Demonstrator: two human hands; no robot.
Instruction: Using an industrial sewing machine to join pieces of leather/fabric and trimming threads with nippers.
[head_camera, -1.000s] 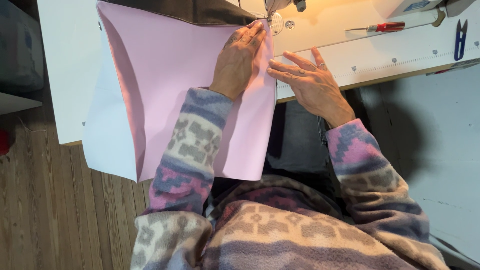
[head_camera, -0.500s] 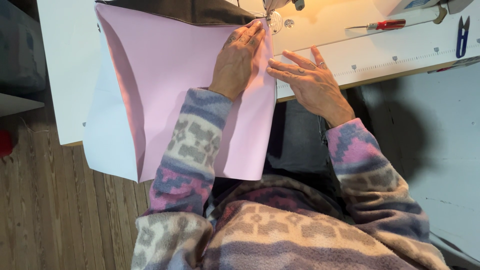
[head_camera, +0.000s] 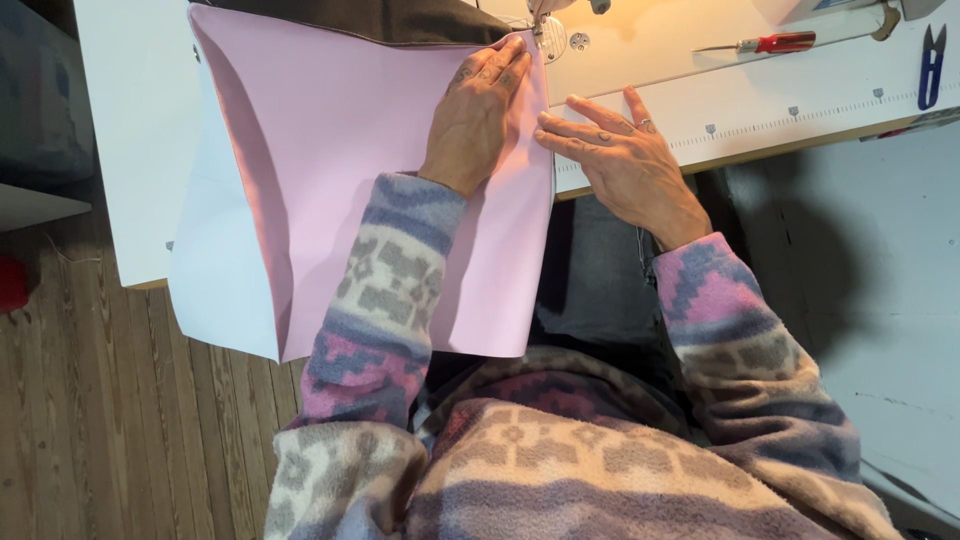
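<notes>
A large pink sheet of material (head_camera: 330, 150) with a white underside lies over the white sewing table (head_camera: 130, 120) and hangs off its near edge. My left hand (head_camera: 478, 105) presses flat on the pink sheet, fingertips close to the sewing machine's needle and presser foot (head_camera: 548, 30). My right hand (head_camera: 620, 160) lies flat beside it, fingers spread, their tips touching the sheet's right edge. A dark fabric strip (head_camera: 400, 18) runs along the sheet's far edge.
A red-handled screwdriver (head_camera: 765, 43) and blue thread snips (head_camera: 932, 62) lie on the table to the right. A ruler scale runs along the table's front edge (head_camera: 790, 112). Wooden floor (head_camera: 80, 420) shows at the left.
The pink sheet has shifted slightly toward the needle, with both hands still pressed flat on it. Little else differs.
</notes>
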